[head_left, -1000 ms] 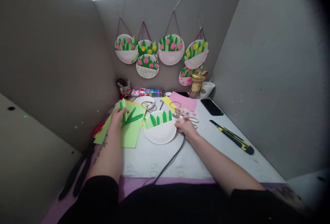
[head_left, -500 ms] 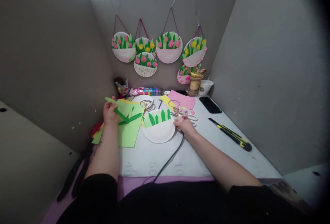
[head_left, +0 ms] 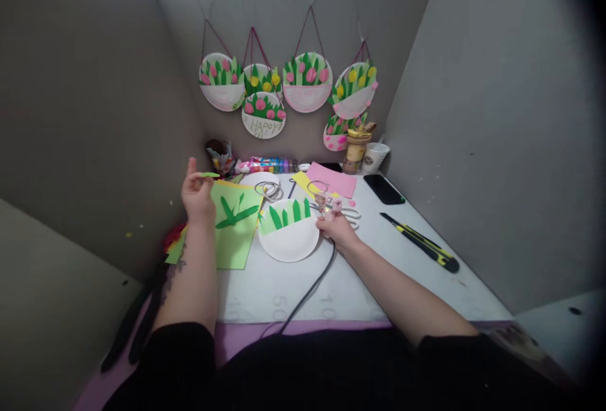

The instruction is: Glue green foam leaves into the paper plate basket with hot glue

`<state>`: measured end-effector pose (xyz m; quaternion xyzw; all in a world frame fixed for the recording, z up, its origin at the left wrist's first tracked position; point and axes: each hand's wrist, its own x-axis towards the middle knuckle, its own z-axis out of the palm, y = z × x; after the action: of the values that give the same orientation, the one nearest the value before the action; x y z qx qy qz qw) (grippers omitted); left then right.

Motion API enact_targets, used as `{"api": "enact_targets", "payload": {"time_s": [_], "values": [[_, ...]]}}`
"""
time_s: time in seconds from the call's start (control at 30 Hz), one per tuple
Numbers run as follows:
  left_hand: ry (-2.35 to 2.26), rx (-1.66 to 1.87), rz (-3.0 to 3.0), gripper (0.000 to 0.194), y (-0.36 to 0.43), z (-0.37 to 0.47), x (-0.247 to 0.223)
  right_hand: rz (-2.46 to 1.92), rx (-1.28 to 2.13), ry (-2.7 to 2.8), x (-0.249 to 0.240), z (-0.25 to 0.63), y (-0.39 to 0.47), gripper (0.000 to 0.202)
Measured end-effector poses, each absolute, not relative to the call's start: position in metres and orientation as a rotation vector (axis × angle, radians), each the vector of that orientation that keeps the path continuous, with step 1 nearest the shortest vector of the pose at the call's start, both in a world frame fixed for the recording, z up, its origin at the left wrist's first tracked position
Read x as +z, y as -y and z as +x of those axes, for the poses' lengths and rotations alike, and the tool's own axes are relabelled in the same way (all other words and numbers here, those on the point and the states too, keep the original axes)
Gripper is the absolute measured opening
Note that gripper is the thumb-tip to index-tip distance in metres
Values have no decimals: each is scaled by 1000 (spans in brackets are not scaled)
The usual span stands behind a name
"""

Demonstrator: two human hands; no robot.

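Between the fingers of my left hand (head_left: 197, 196), raised at the left, is a light green paper leaf (head_left: 209, 175). My right hand (head_left: 338, 228) is closed around a pink glue gun (head_left: 327, 206) with a dark cord (head_left: 312, 291) running toward me. Its fingertips meet the right edge of a white half paper plate (head_left: 288, 244) joined to another plate behind. Dark and light green paper leaves (head_left: 285, 216) stick up out of this pocket. Left of it, dark green cut leaves (head_left: 235, 214) lie on light green paper sheets (head_left: 237, 253).
Scissors (head_left: 351, 214), pink paper (head_left: 332, 178) and wire rings (head_left: 269, 191) lie behind the plate. On the right are a utility knife (head_left: 421, 244) and a phone (head_left: 385, 190). Cups (head_left: 375, 158) stand at the back wall, under hanging paper-plate baskets (head_left: 307, 96).
My left hand has turned, one finger now pointing up, with the leaf shifted between its fingers. My right hand and the plate keep their places; the whole view has tilted slightly.
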<state>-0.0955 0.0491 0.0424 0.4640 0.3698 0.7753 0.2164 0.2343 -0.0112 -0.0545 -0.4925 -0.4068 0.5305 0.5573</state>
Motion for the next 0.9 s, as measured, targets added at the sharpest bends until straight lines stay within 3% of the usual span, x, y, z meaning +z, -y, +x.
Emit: {"api": "enact_targets", "payload": {"time_s": [0.07,0.17,0.4,0.53,0.9], "values": [[-870,2239,1210,32,-45,-86,45,-1155,1256,953,-54,234,12,28],[-839,2097,1063,36,-44,-72,40,-1164,1263,969,-54,235,12,23],[-935,1727,657,20,-45,-66,22,-1195,1248,966,-55,235,11,22],[-962,1576,519,23,-46,-71,16,-1188,1248,971,-53,234,12,24],[-925,1625,533,20,-46,-75,12,-1227,1233,956,-54,234,11,21]]}}
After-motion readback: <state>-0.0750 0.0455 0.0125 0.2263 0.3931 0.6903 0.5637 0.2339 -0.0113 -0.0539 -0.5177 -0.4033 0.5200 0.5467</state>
